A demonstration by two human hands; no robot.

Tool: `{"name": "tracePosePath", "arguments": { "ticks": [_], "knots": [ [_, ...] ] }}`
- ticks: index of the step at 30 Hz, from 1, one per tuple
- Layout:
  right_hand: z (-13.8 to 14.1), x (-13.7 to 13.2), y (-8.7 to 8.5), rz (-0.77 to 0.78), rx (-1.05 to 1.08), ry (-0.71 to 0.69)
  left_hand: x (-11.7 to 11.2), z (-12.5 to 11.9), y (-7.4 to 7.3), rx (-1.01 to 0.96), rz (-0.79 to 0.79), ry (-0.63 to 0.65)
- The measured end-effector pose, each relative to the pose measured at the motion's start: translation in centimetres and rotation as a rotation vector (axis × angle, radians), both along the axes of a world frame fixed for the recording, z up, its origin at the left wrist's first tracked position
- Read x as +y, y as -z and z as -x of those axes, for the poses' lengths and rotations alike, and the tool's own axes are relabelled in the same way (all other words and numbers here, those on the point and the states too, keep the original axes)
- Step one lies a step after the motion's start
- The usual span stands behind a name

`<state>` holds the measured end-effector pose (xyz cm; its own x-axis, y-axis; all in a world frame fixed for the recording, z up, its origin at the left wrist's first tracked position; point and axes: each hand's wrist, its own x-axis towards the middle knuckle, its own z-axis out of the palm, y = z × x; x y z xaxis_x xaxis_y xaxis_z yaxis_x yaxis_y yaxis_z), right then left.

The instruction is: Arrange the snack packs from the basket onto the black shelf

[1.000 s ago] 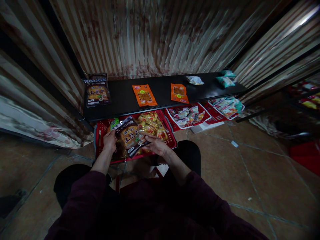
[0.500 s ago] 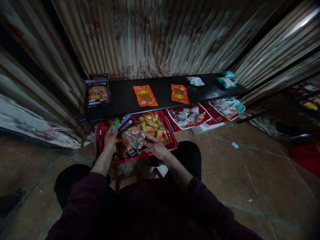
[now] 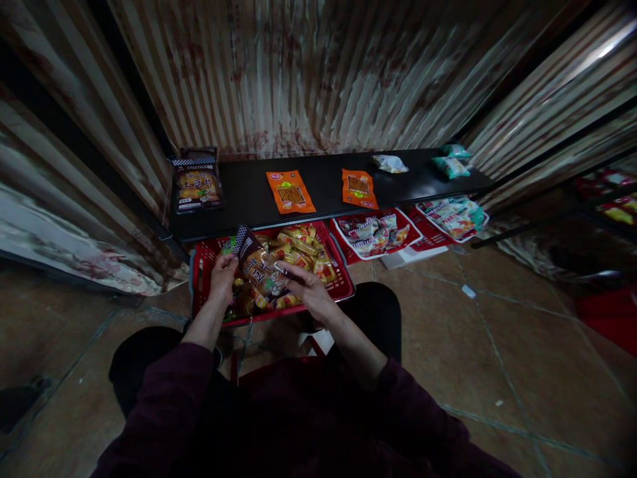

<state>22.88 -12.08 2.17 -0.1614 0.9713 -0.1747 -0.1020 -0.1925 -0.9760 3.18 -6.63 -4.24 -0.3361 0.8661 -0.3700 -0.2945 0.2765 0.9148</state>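
Between my hands, above a red basket point(image 3: 347, 284), is a dark purple snack bag point(image 3: 259, 269) with a checkered top edge and a picture of potato slices. My left hand point(image 3: 222, 279) pinches its left side. At its right side my right hand point(image 3: 304, 285) has the edge between thumb and fingers. Several yellow-wrapped snacks point(image 3: 303, 249) lie in the basket under the bag, along with something bright green point(image 3: 229, 245) near my left fingertips. A matching purple bag point(image 3: 198, 184) rests on the left end of the black shelf point(image 3: 243, 192), with another partly hidden behind it.
On the shelf lie two orange snack packets point(image 3: 290, 192), a pale packet point(image 3: 390, 163) and teal packets point(image 3: 452, 166). Under it stand more red baskets of packets point(image 3: 378, 234). Pleated curtains point(image 3: 308, 79) hang behind; a dark post point(image 3: 144, 86) rises at left.
The purple bag has tilted and turned between my hands, its face now skewed and shiny. My right fingers have shifted slightly up along its edge. The shelf items stay put.
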Motion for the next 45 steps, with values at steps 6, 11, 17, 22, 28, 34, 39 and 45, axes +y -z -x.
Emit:
{"name": "tracePosePath", "arguments": {
  "ticks": [6,11,17,22,28,34,39,45],
  "knots": [
    [1.0,-0.3,-0.2,-0.181,-0.143,-0.046,-0.2,0.0,-1.1,-0.172,0.029,-0.026],
    [1.5,-0.7,0.2,-0.401,-0.357,-0.059,-0.5,0.0,-2.1,-0.384,-0.038,0.019],
    [2.5,-1.5,1.3,-0.569,-0.601,-0.106,-1.1,0.0,-2.9,-0.544,-0.102,0.243],
    [3.4,-2.3,2.6,-0.638,-0.776,-0.152,-1.4,-0.2,-3.0,-0.583,-0.090,0.253],
    [4.5,-2.8,3.6,-0.711,-0.926,-0.177,-1.2,-0.5,-2.9,-0.567,-0.081,0.155],
    [5.9,-3.4,4.7,-0.729,-1.009,-0.227,-1.0,-0.2,-2.9,-0.609,0.003,0.072],
    [6.1,-3.6,5.2,-0.715,-1.034,-0.266,-0.6,0.0,-3.1,-0.626,0.032,0.083],
    [4.7,-3.4,4.6,-0.758,-0.937,-0.363,-0.3,0.2,-3.7,-0.742,0.040,0.062]
  ]
}}
